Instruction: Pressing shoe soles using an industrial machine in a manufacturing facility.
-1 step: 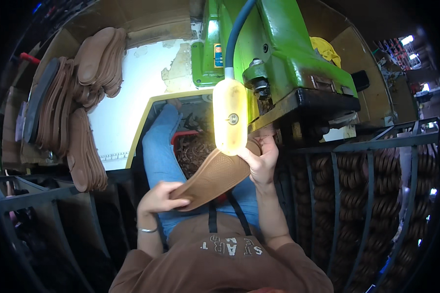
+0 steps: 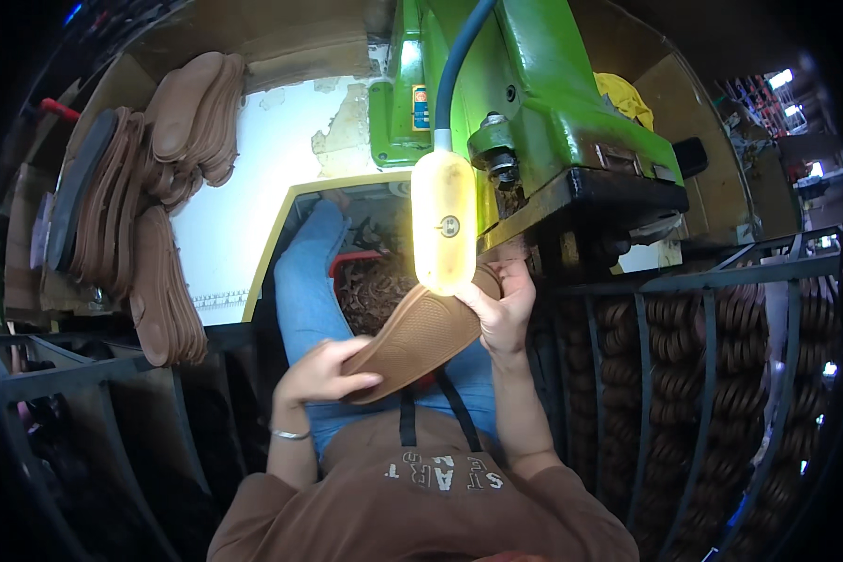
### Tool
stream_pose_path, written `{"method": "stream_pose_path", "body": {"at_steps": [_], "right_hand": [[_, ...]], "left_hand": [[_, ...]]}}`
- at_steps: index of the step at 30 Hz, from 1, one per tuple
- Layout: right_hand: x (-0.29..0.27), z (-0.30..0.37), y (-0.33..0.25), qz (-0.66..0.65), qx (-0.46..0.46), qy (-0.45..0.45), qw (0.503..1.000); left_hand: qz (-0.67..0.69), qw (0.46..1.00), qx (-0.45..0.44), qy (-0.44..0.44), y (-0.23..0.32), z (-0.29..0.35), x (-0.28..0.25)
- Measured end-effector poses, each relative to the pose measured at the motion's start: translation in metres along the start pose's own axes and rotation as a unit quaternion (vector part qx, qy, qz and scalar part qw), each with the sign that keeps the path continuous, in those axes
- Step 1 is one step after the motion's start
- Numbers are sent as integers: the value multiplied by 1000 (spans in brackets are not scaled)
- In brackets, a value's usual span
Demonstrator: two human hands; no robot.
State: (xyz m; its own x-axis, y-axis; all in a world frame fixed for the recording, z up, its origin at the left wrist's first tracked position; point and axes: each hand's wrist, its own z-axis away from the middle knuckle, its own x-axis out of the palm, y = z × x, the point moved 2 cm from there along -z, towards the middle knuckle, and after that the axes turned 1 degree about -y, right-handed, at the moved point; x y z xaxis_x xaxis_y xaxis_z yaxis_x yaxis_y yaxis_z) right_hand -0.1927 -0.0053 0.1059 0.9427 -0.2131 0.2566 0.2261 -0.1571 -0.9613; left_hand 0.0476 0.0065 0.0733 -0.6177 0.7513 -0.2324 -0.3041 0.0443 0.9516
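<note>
The person holds a brown sole [image 2: 426, 342] over the lap, its patterned face up, slanting from two o'clock down to eight. The right hand [image 2: 506, 314] pinches the upper end, thumb on the face and fingers behind. The left hand [image 2: 323, 370] is at the eight o'clock end, thumb across the face and forefinger along the upper edge with a gap between them; whether it grips firmly cannot be told.

The change is small: the left hand has slid a little toward two o'clock and its thumb and forefinger have parted, while the right hand and sole have barely shifted. That suggests the left is adjusting its hold and the right is doing the steadying.

From the sole, the glowing lamp [image 2: 443, 225] is near twelve o'clock, overlapping its upper end in view, and the green machine [image 2: 553, 112] at one. A red bin [image 2: 354, 255] of brown scraps [image 2: 373, 298] lies toward eleven, below the counter [image 2: 244, 187], whose stacked soles [image 2: 194, 108] sit further out at ten to eleven.
</note>
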Motion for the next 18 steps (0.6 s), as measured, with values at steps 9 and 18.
{"method": "stream_pose_path", "body": {"at_steps": [9, 18], "right_hand": [[-27, 79, 29, 65, 84, 51, 993], [-84, 183, 19, 8, 336, -71, 939]], "left_hand": [[77, 957, 106, 260, 44, -102, 53], [267, 932, 42, 242, 35, -84, 82]]}}
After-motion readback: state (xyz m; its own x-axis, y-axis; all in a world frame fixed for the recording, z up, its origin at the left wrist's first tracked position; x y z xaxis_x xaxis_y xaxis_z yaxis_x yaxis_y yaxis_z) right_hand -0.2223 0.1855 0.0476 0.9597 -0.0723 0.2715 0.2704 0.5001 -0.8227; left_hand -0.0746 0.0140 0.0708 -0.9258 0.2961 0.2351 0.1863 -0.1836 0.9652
